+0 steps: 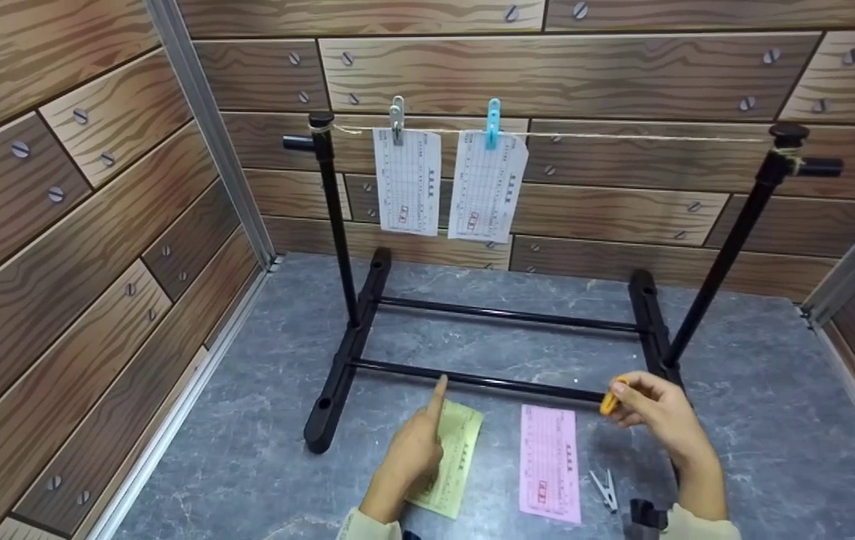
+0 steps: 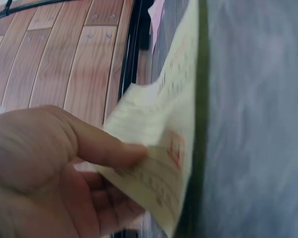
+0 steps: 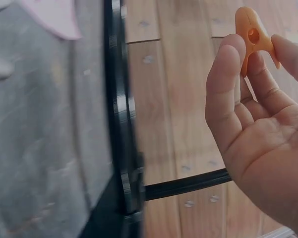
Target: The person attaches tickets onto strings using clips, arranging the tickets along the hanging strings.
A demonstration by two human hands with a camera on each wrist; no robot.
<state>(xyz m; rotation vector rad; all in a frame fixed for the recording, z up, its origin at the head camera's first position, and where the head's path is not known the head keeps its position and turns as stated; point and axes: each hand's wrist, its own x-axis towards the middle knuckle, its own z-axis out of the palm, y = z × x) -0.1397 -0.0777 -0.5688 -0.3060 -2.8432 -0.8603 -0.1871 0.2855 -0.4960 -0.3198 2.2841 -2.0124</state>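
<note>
Pinching a small orange plastic clothespin (image 1: 609,400) between thumb and fingertips, your right hand (image 1: 658,414) hovers raised above the grey marbled tabletop (image 1: 757,390), just beside the black metal rack's (image 1: 506,382) front bar. Your left hand (image 1: 412,450) grips the edge of a pale yellow paper slip (image 1: 459,457), thumb on top, index finger pointing forward. Beside it lies a pink paper slip (image 1: 549,461), then a grey clothespin (image 1: 604,487). Behind, two white slips (image 1: 406,180) hang pegged on the string (image 1: 622,136).
</note>
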